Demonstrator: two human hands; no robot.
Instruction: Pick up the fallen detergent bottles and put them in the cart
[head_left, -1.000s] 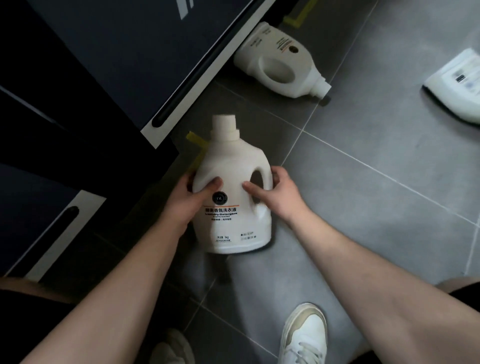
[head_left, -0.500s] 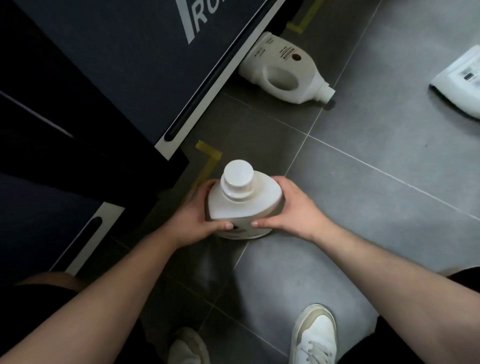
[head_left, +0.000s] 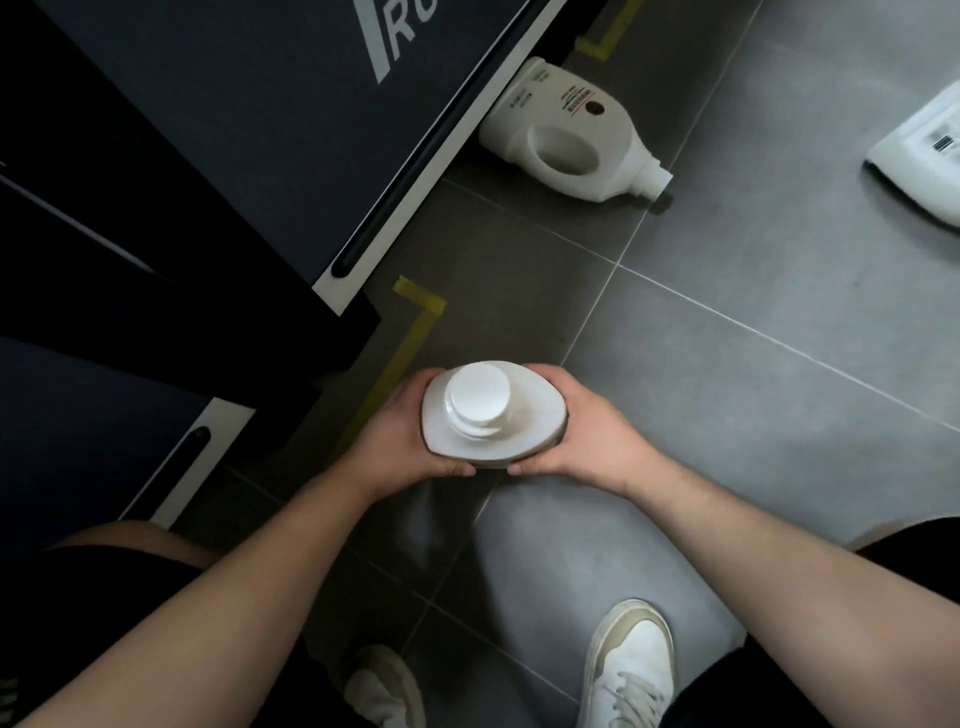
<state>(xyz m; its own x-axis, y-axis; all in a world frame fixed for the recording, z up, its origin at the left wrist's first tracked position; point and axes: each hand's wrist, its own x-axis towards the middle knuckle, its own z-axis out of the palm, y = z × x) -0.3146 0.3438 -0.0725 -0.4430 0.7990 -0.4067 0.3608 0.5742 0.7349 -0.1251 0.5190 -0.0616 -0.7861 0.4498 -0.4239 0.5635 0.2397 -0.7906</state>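
Note:
A white detergent bottle (head_left: 524, 415) stands upright, seen from above with its round cap toward me. My left hand (head_left: 395, 441) grips its left side and my right hand (head_left: 592, 441) grips its right side, thumbs curled round the near face. A second white detergent bottle (head_left: 571, 132) lies on its side on the grey tiles farther off, its cap pointing right, tucked against a dark cabinet. A third white bottle (head_left: 924, 161) lies at the right edge, partly cut off by the frame. No cart is in view.
Dark blue cabinet panels (head_left: 234, 156) with white edges and slot handles fill the left side. Yellow tape (head_left: 410, 332) marks the floor beside them. My two white shoes (head_left: 628, 670) stand on the grey tiles below my arms.
The bottle went from lying tilted with its label toward me to upright between both hands, and it has been raised closer to the camera. Both hands kept their hold.

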